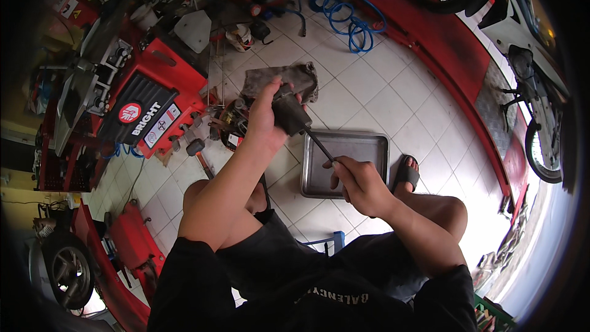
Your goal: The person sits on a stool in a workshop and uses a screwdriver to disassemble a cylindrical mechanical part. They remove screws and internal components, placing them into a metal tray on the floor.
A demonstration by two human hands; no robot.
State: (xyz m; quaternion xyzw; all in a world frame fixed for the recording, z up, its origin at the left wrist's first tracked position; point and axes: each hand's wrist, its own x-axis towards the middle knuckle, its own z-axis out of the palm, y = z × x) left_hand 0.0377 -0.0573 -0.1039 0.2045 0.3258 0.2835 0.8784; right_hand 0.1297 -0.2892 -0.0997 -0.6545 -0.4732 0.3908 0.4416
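Observation:
My left hand (pixel 265 114) is wrapped round a dark, blocky part (pixel 291 112) and holds it up above the floor, left of the tray. A slim dark rod-like tool (pixel 321 146) sits in the closed fingers of my right hand (pixel 359 184). Its far end meets the lower right side of the blocky part; whether it goes inside cannot be made out. Below the tool, a shallow grey metal tray (pixel 387 155) rests on the tiles, partly covered by my right hand. Behind the part lies a worn grey cloth (pixel 261 80).
A red and black machine (pixel 178 64) stands at the left, with a hammer (pixel 196 147) and other tools beside it. Coiled blue hose (pixel 353 24) lies at the back. A long red ramp (pixel 442 49) and a motorcycle (pixel 522 80) flank the right. White tiles (pixel 362 95) cover the floor.

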